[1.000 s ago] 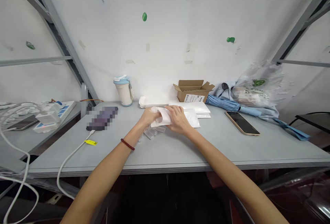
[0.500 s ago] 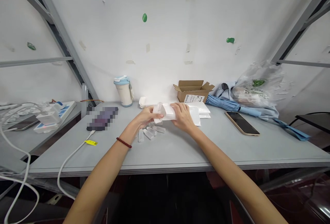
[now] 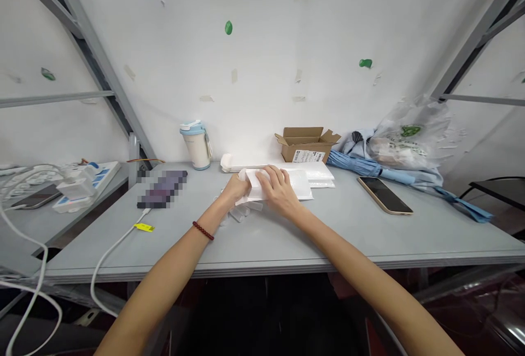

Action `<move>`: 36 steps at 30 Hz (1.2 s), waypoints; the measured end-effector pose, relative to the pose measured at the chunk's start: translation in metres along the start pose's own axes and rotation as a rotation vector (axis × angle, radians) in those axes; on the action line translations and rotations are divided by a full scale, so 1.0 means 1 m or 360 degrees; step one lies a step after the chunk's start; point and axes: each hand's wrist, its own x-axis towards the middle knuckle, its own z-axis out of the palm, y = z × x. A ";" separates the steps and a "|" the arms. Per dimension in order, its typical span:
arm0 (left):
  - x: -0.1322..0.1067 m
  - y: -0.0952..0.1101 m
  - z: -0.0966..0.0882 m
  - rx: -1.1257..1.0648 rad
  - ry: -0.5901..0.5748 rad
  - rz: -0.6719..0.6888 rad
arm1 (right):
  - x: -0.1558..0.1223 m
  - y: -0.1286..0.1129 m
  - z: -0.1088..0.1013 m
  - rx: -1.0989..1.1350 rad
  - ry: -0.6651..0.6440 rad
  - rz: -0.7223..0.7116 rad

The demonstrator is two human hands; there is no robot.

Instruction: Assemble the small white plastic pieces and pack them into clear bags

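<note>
A white padded envelope [image 3: 302,185] is held a little above the table between my two hands. My left hand [image 3: 237,188] is closed at its left end; those fingertips are partly hidden by the envelope. My right hand [image 3: 279,191] grips it from the top and near side, fingers bent over it. Several small translucent plastic pieces [image 3: 241,212] lie on the table just below my hands, partly covered. Behind, more flat white envelopes [image 3: 322,172] lie against a long white packet [image 3: 227,163].
An opened cardboard box [image 3: 305,151] stands by the wall. To the right are a phone [image 3: 384,195], a folded blue umbrella [image 3: 356,165] and a plastic bag [image 3: 406,140]. On the left stand a cup [image 3: 197,147], a blurred-out phone [image 3: 162,191] and a white cable [image 3: 109,255].
My left hand has turned and closed at the envelope's end, where its opening showed wide before. The envelope has tilted toward me and shifted slightly left, covering more of the plastic pieces.
</note>
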 end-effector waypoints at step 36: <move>0.002 0.020 -0.015 -0.0431 0.0063 0.0138 | 0.000 0.010 0.009 -0.0073 0.0088 0.0379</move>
